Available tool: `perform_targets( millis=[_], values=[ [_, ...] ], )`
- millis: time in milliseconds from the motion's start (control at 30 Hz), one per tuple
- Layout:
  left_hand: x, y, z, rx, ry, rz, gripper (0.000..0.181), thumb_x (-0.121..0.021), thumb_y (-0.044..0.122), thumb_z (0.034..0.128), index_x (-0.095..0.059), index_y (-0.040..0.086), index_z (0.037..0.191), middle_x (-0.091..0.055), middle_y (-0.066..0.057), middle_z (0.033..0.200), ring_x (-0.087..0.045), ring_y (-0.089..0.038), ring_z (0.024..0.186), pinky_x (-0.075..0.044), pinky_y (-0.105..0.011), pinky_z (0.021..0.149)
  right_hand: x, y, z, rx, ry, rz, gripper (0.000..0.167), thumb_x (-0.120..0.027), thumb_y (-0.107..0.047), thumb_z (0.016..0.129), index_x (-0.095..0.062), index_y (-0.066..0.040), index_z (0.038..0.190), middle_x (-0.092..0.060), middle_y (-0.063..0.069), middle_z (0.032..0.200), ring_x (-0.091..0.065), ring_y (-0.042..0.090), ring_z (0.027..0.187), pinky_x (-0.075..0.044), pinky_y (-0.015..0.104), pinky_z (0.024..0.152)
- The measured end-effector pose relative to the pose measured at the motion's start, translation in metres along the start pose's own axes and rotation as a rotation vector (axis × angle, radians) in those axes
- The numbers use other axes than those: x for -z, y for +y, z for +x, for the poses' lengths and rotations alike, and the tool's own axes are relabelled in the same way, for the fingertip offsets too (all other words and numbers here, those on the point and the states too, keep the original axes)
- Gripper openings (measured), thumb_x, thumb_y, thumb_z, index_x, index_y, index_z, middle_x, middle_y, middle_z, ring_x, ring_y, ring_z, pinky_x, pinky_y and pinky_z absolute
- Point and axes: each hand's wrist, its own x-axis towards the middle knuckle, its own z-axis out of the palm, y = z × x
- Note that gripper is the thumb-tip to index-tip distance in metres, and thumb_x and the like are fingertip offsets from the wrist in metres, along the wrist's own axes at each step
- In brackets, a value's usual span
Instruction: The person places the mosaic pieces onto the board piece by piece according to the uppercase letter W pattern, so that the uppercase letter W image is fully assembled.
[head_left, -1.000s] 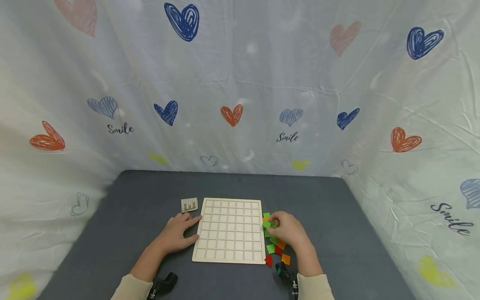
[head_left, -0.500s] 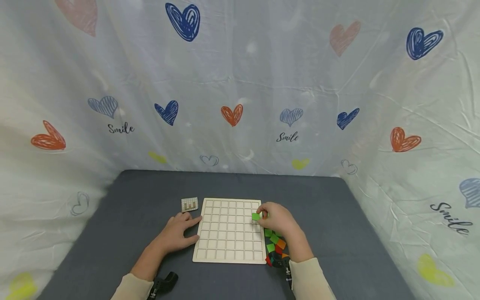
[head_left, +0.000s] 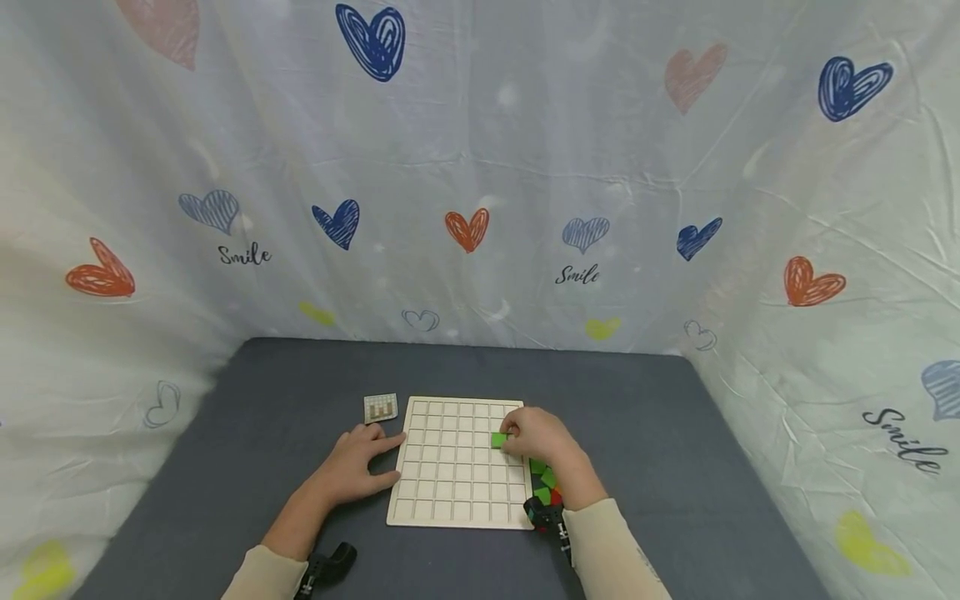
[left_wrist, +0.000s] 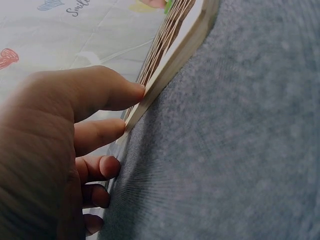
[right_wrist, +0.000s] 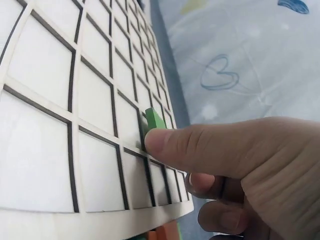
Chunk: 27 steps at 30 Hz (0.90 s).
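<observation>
I see a flat, square green tile (head_left: 498, 440) pinched by the right hand (head_left: 540, 435), farther left than before; the left hand (head_left: 351, 468), fingers apart, touches the board (head_left: 450, 489).

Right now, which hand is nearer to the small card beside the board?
Left. The left hand is just below the card in the head view; the right hand is over the right side of the board.

I've room midway over the square, pale wooden gridded board (head_left: 442, 471); the bare right hand (head_left: 542, 437) blocks its right edge.
</observation>
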Motion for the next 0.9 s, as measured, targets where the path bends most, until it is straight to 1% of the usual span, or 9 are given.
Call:
perform_targets(
  millis=[100, 267, 400, 533, 733, 900],
  values=[
    [-0.0008, 0.0002, 0.0, 0.008, -0.013, -0.008, 0.063, -0.072, 0.049, 0.0914, -0.064, 0.016, 0.144, -0.039, 0.011, 0.094, -0.026, -0.011, 0.079, -0.023, -0.039, 0.073, -0.0033, 0.0004, 0.0008, -0.011, 0.01, -0.016, 0.015, -0.083, -0.015, 0.085, -0.078, -0.014, 0.099, -0.054, -0.007, 0.065, -0.048, 0.011, 0.061, -0.044, 0.033, 0.064],
    [-0.001, 0.0009, 0.0003, 0.015, -0.015, -0.015, 0.063, -0.072, 0.05, 0.0914, -0.064, 0.016, 0.144, -0.039, 0.01, 0.094, -0.026, -0.01, 0.08, -0.023, -0.039, 0.074, -0.0048, 0.0002, 0.0024, -0.035, 0.043, -0.053, 0.015, -0.089, -0.02, 0.081, -0.081, -0.019, 0.094, -0.068, -0.008, 0.083, -0.059, 0.011, 0.073, -0.051, 0.035, 0.068],
    [-0.0009, 0.0018, 0.0009, 0.018, -0.012, -0.013, 0.063, -0.072, 0.05, 0.0914, -0.064, 0.017, 0.144, -0.04, 0.01, 0.095, -0.027, -0.01, 0.08, -0.023, -0.039, 0.074, -0.0024, -0.0017, 0.0033, -0.071, 0.049, -0.077, 0.018, -0.092, -0.024, 0.078, -0.083, -0.022, 0.093, -0.072, -0.005, 0.09, -0.064, 0.015, 0.079, -0.053, 0.037, 0.068],
    [-0.001, 0.002, 0.001, 0.015, -0.007, -0.014, 0.062, -0.072, 0.049, 0.0912, -0.064, 0.017, 0.144, -0.043, 0.009, 0.096, -0.028, -0.01, 0.08, -0.024, -0.039, 0.074, -0.0007, -0.0023, 0.0043, -0.092, 0.038, -0.104, 0.02, -0.092, -0.027, 0.077, -0.083, -0.024, 0.095, -0.074, -0.003, 0.095, -0.066, 0.018, 0.085, -0.054, 0.037, 0.07],
    [-0.0006, 0.0016, 0.0005, 0.011, 0.02, -0.011, 0.06, -0.075, 0.046, 0.0899, -0.066, 0.016, 0.141, -0.049, 0.007, 0.099, -0.032, -0.011, 0.082, -0.027, -0.039, 0.075, 0.0002, -0.0025, 0.0044, -0.054, 0.012, -0.118, 0.022, -0.09, -0.028, 0.08, -0.084, -0.025, 0.102, -0.076, -0.003, 0.102, -0.068, 0.02, 0.092, -0.055, 0.039, 0.074],
    [-0.0019, 0.0008, -0.0002, 0.006, 0.035, -0.012, 0.057, -0.076, 0.044, 0.0892, -0.068, 0.015, 0.138, -0.053, 0.004, 0.103, -0.036, -0.012, 0.084, -0.03, -0.04, 0.076, -0.0003, -0.0012, 0.0051, -0.02, -0.001, -0.138, 0.024, -0.088, -0.029, 0.082, -0.083, -0.024, 0.106, -0.076, -0.004, 0.105, -0.069, 0.02, 0.094, -0.055, 0.04, 0.078]
  ],
)
